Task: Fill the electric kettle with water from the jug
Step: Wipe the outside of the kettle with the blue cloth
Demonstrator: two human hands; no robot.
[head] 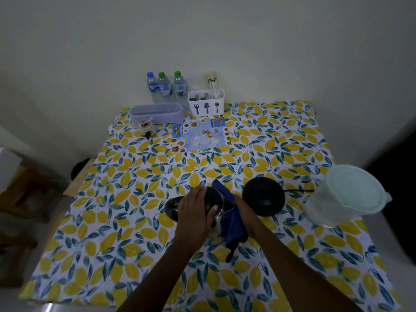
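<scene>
The tabletop (139,199) wore a smooth printed cloth, lemons and leaves, with a faint sheen like oilcloth. The kettle (218,213) showed a shiny metal body under a glossy black plastic lid, and a matt blue cloth (231,228) lay soft against its side. Its round base (263,195) was black plastic, dully glossy. The jug (333,206) was frosted, translucent plastic with a smooth pale lid. Far back stood clear plastic bottles (165,88), a white plastic cutlery holder (206,104), a matt grey plastic tray (156,113), a glazed ceramic jar (146,129) and a glossy printed paper leaflet (200,136).
</scene>
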